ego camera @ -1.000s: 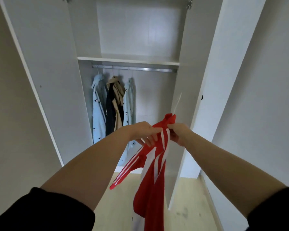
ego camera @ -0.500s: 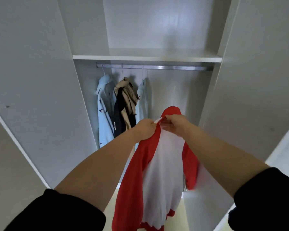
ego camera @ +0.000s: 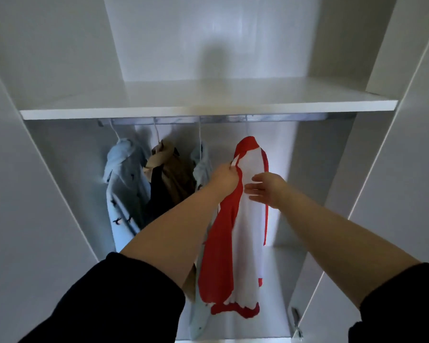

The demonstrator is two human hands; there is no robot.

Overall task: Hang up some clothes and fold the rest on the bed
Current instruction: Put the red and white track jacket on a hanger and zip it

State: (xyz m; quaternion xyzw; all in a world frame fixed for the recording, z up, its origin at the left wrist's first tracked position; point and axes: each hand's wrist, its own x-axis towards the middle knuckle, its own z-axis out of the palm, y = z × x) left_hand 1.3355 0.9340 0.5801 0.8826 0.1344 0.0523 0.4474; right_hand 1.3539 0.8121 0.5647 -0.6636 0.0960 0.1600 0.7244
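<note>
Red-and-white top (ego camera: 248, 219) hangs on the wardrobe rail (ego camera: 233, 118), right of three hung garments (ego camera: 159, 179). Our left hand (ego camera: 224, 179) pinches its shoulder at the hanger tip (ego camera: 234, 161); our right hand (ego camera: 268, 190) holds its fingers straight and spread at the white front.

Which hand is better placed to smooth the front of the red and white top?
Probably the right hand: open, fingers straight, at the white front of the red and white top; the left hand pinches its red edge.

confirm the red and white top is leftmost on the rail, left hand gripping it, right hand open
No: the head view shows the red and white top right of the other garments on the rail; left hand grips it, right hand open.
</note>
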